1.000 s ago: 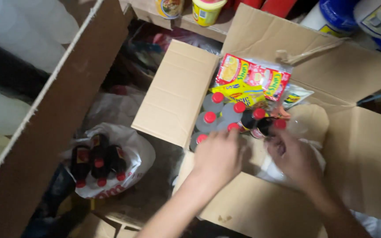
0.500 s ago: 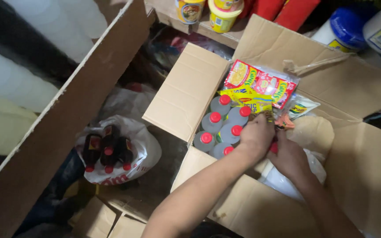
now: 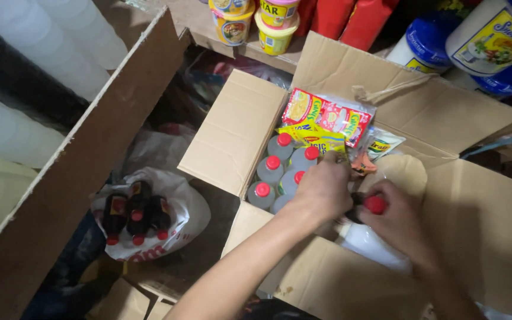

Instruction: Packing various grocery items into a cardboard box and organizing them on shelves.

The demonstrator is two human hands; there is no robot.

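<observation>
- Gripping a dark bottle with a red cap point(image 3: 374, 205), the right hand point(image 3: 399, 222) curls its fingers around the neck just right of the frame's centre; the bottle's body is mostly hidden behind both hands.
- Beside it, the left hand point(image 3: 322, 191) is bent down into the open brown cardboard box point(image 3: 232, 133), knuckles up; its fingers are tucked out of sight, so whether they clasp anything cannot be told.
- Both hands touch or nearly touch over the bottle, low in the box's opening.
- Just left of the left hand stand clear plastic bottles with red caps point(image 3: 274, 172), packed upright in rows inside the box.
- Above the hands lie flat red and yellow snack packets point(image 3: 327, 115), resting on the bottles and leaning towards the box's far wall, with a small white and green sachet point(image 3: 383, 144) at their right.
- Under the right hand shows a white plastic bag point(image 3: 368, 244).
- At lower left of the frame a white plastic carrier bag point(image 3: 179, 207) lies on the floor holding several dark bottles with red caps point(image 3: 137, 213).
- Along the upper edge, a shelf carries yellow tubs point(image 3: 277, 26), red pouches point(image 3: 351, 21) and large white jars with blue lids point(image 3: 487, 35).
- A long cardboard flap point(image 3: 72, 178) runs diagonally across the left side.
</observation>
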